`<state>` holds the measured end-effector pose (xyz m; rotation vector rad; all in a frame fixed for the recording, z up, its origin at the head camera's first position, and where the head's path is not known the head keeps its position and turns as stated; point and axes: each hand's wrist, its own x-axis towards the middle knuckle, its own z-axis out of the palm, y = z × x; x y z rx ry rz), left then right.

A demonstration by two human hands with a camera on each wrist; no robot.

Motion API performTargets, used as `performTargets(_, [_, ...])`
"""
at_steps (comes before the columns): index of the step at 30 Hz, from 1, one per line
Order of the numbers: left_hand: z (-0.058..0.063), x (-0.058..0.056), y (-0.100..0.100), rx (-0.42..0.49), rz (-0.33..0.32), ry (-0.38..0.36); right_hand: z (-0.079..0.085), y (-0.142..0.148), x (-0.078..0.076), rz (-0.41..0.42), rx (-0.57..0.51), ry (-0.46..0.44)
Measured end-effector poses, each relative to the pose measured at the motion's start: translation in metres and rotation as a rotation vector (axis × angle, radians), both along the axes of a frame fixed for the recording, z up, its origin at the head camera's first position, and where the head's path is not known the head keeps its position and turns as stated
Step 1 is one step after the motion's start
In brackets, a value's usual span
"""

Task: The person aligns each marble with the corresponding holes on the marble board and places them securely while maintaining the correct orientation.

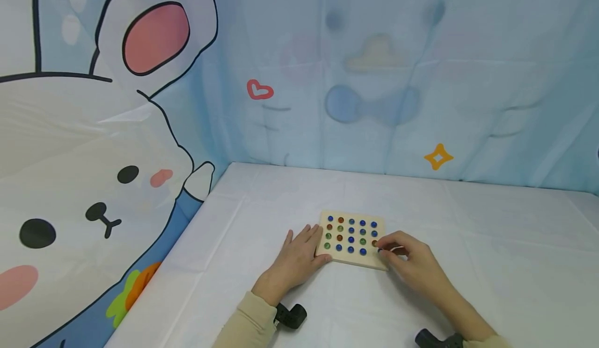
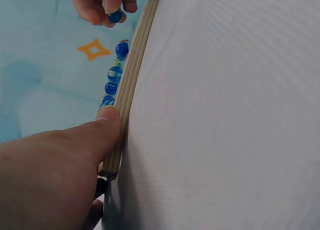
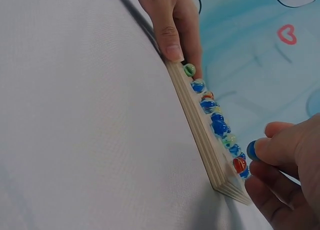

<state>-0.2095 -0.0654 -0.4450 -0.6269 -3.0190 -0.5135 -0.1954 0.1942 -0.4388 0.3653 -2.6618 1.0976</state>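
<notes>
A pale wooden board (image 1: 345,256) lies flat on the table, set with rows of blue, green and reddish-brown marbles (image 1: 351,239). My left hand (image 1: 295,259) rests at its left side, fingers extended along that edge and thumb on the near edge; in the left wrist view the thumb (image 2: 107,122) presses against the board's side. Over the board's near right corner, my right hand (image 1: 414,262) pinches a blue marble (image 3: 252,150) between thumb and index finger. That marble is held above the board surface, close to a red marble (image 3: 239,164) in the rightmost column.
A white cloth (image 1: 515,265) covers the table. Behind it hangs a light blue curtain (image 1: 299,134) with printed shapes, and a cartoon animal print (image 1: 93,155) fills the left side. A black wrist device (image 1: 292,317) sits on the left forearm.
</notes>
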Motion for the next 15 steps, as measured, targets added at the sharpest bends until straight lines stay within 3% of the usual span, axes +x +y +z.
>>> performTargets(15, [-0.0002,0.0001,0.0001,-0.006,-0.003,0.008,-0.0075,-0.0064,-0.002,-0.005,0.02,-0.037])
